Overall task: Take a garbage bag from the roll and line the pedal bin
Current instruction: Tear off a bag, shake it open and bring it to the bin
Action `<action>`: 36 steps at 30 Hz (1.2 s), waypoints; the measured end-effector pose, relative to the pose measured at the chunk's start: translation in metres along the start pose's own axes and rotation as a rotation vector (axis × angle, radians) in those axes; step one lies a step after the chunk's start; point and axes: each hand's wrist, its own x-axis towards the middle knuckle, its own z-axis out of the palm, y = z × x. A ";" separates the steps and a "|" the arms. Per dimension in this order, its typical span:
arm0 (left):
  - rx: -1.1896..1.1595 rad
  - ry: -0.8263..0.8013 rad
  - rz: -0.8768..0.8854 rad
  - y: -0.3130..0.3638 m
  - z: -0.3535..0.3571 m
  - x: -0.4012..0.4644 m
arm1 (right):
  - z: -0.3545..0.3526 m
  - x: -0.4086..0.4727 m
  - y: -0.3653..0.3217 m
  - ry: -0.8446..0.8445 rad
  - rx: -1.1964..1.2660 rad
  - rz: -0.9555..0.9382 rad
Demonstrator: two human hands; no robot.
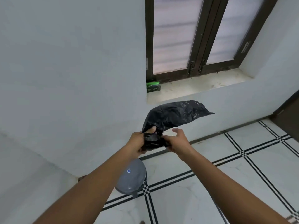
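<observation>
A black garbage bag [174, 113] hangs in the air in front of me, its far end billowing up and to the right. My left hand [138, 143] grips the bunched near end, thumb poking through the plastic. My right hand [176, 142] pinches the same bunched end from the right, its upper fingers spread loosely. The grey pedal bin [134, 178] stands on the floor below my left forearm, lid closed, against the wall. A green box of garbage bags [153, 86] sits on the left end of the window sill.
A white wall fills the left side. The window sill [202, 85] and dark-framed window [195, 46] are ahead. White floor tiles with black lines [226, 167] spread to the right, and a dark door edge [289, 117] shows at far right.
</observation>
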 end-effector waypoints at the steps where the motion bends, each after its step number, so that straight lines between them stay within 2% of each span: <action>1: -0.017 -0.048 -0.021 -0.004 -0.002 -0.008 | -0.001 -0.003 0.003 0.059 -0.011 -0.005; 4: -0.102 -0.128 -0.005 -0.018 -0.005 -0.027 | -0.005 -0.009 0.013 0.165 -0.157 -0.067; 7: -0.163 0.101 0.055 -0.030 0.001 -0.038 | -0.008 -0.030 0.014 0.140 -0.468 -0.243; 9: -0.155 0.293 0.094 -0.037 0.007 -0.047 | -0.010 -0.049 0.013 0.030 -0.411 -0.287; 11: -0.091 0.406 0.143 -0.045 0.013 -0.054 | -0.010 -0.073 0.012 -0.210 -0.144 -0.156; 12: -0.053 0.436 0.169 -0.049 0.016 -0.059 | -0.011 -0.082 0.013 -0.312 -0.095 -0.111; 14: 0.020 0.475 0.200 -0.056 0.025 -0.074 | -0.015 -0.096 0.021 -0.399 -0.190 -0.158; 17: 0.021 0.467 0.197 -0.067 0.037 -0.099 | -0.020 -0.108 0.035 -0.344 -0.087 -0.147; 20: -0.007 0.459 0.208 -0.086 0.039 -0.118 | -0.021 -0.116 0.047 -0.328 0.236 0.080; 23: 0.068 0.471 0.259 -0.110 0.033 -0.139 | -0.015 -0.124 0.057 -0.310 0.374 0.218; 27: 0.305 0.424 0.223 -0.131 0.017 -0.167 | -0.001 -0.138 0.070 -0.328 0.345 0.242; 30: 0.467 0.476 0.301 -0.139 0.003 -0.184 | 0.011 -0.149 0.081 -0.364 0.214 0.180; 33: 0.370 0.475 0.360 -0.140 -0.012 -0.192 | 0.019 -0.157 0.083 -0.419 0.119 0.143; 36: 0.153 0.411 0.291 -0.138 -0.028 -0.196 | 0.022 -0.164 0.077 -0.507 -0.008 0.113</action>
